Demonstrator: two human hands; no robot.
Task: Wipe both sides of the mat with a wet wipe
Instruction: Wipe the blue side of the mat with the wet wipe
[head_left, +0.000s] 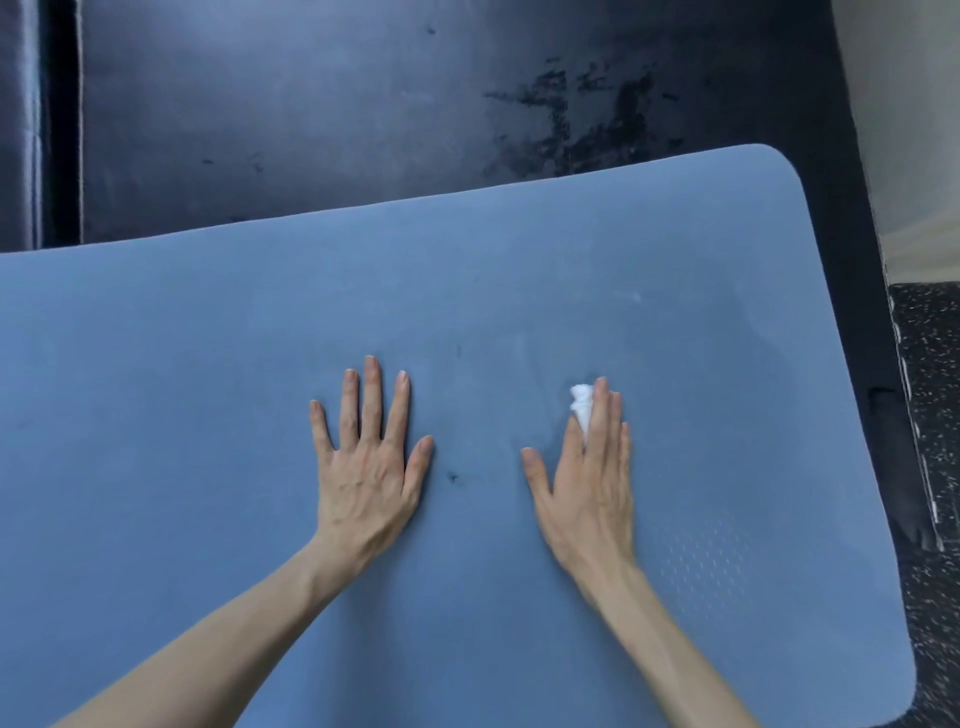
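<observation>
Now I press one white wet wipe (583, 408) under my right hand's (589, 483) flat fingers; my left hand (366, 467), spread wide beside it, rests on one blue mat (182, 395).

crumpled white wet wipe (583, 406): mostly hidden under right hand (589, 486)
flat blue foam mat (208, 389): cut off left and bottom
right hand: slightly blurred
</observation>
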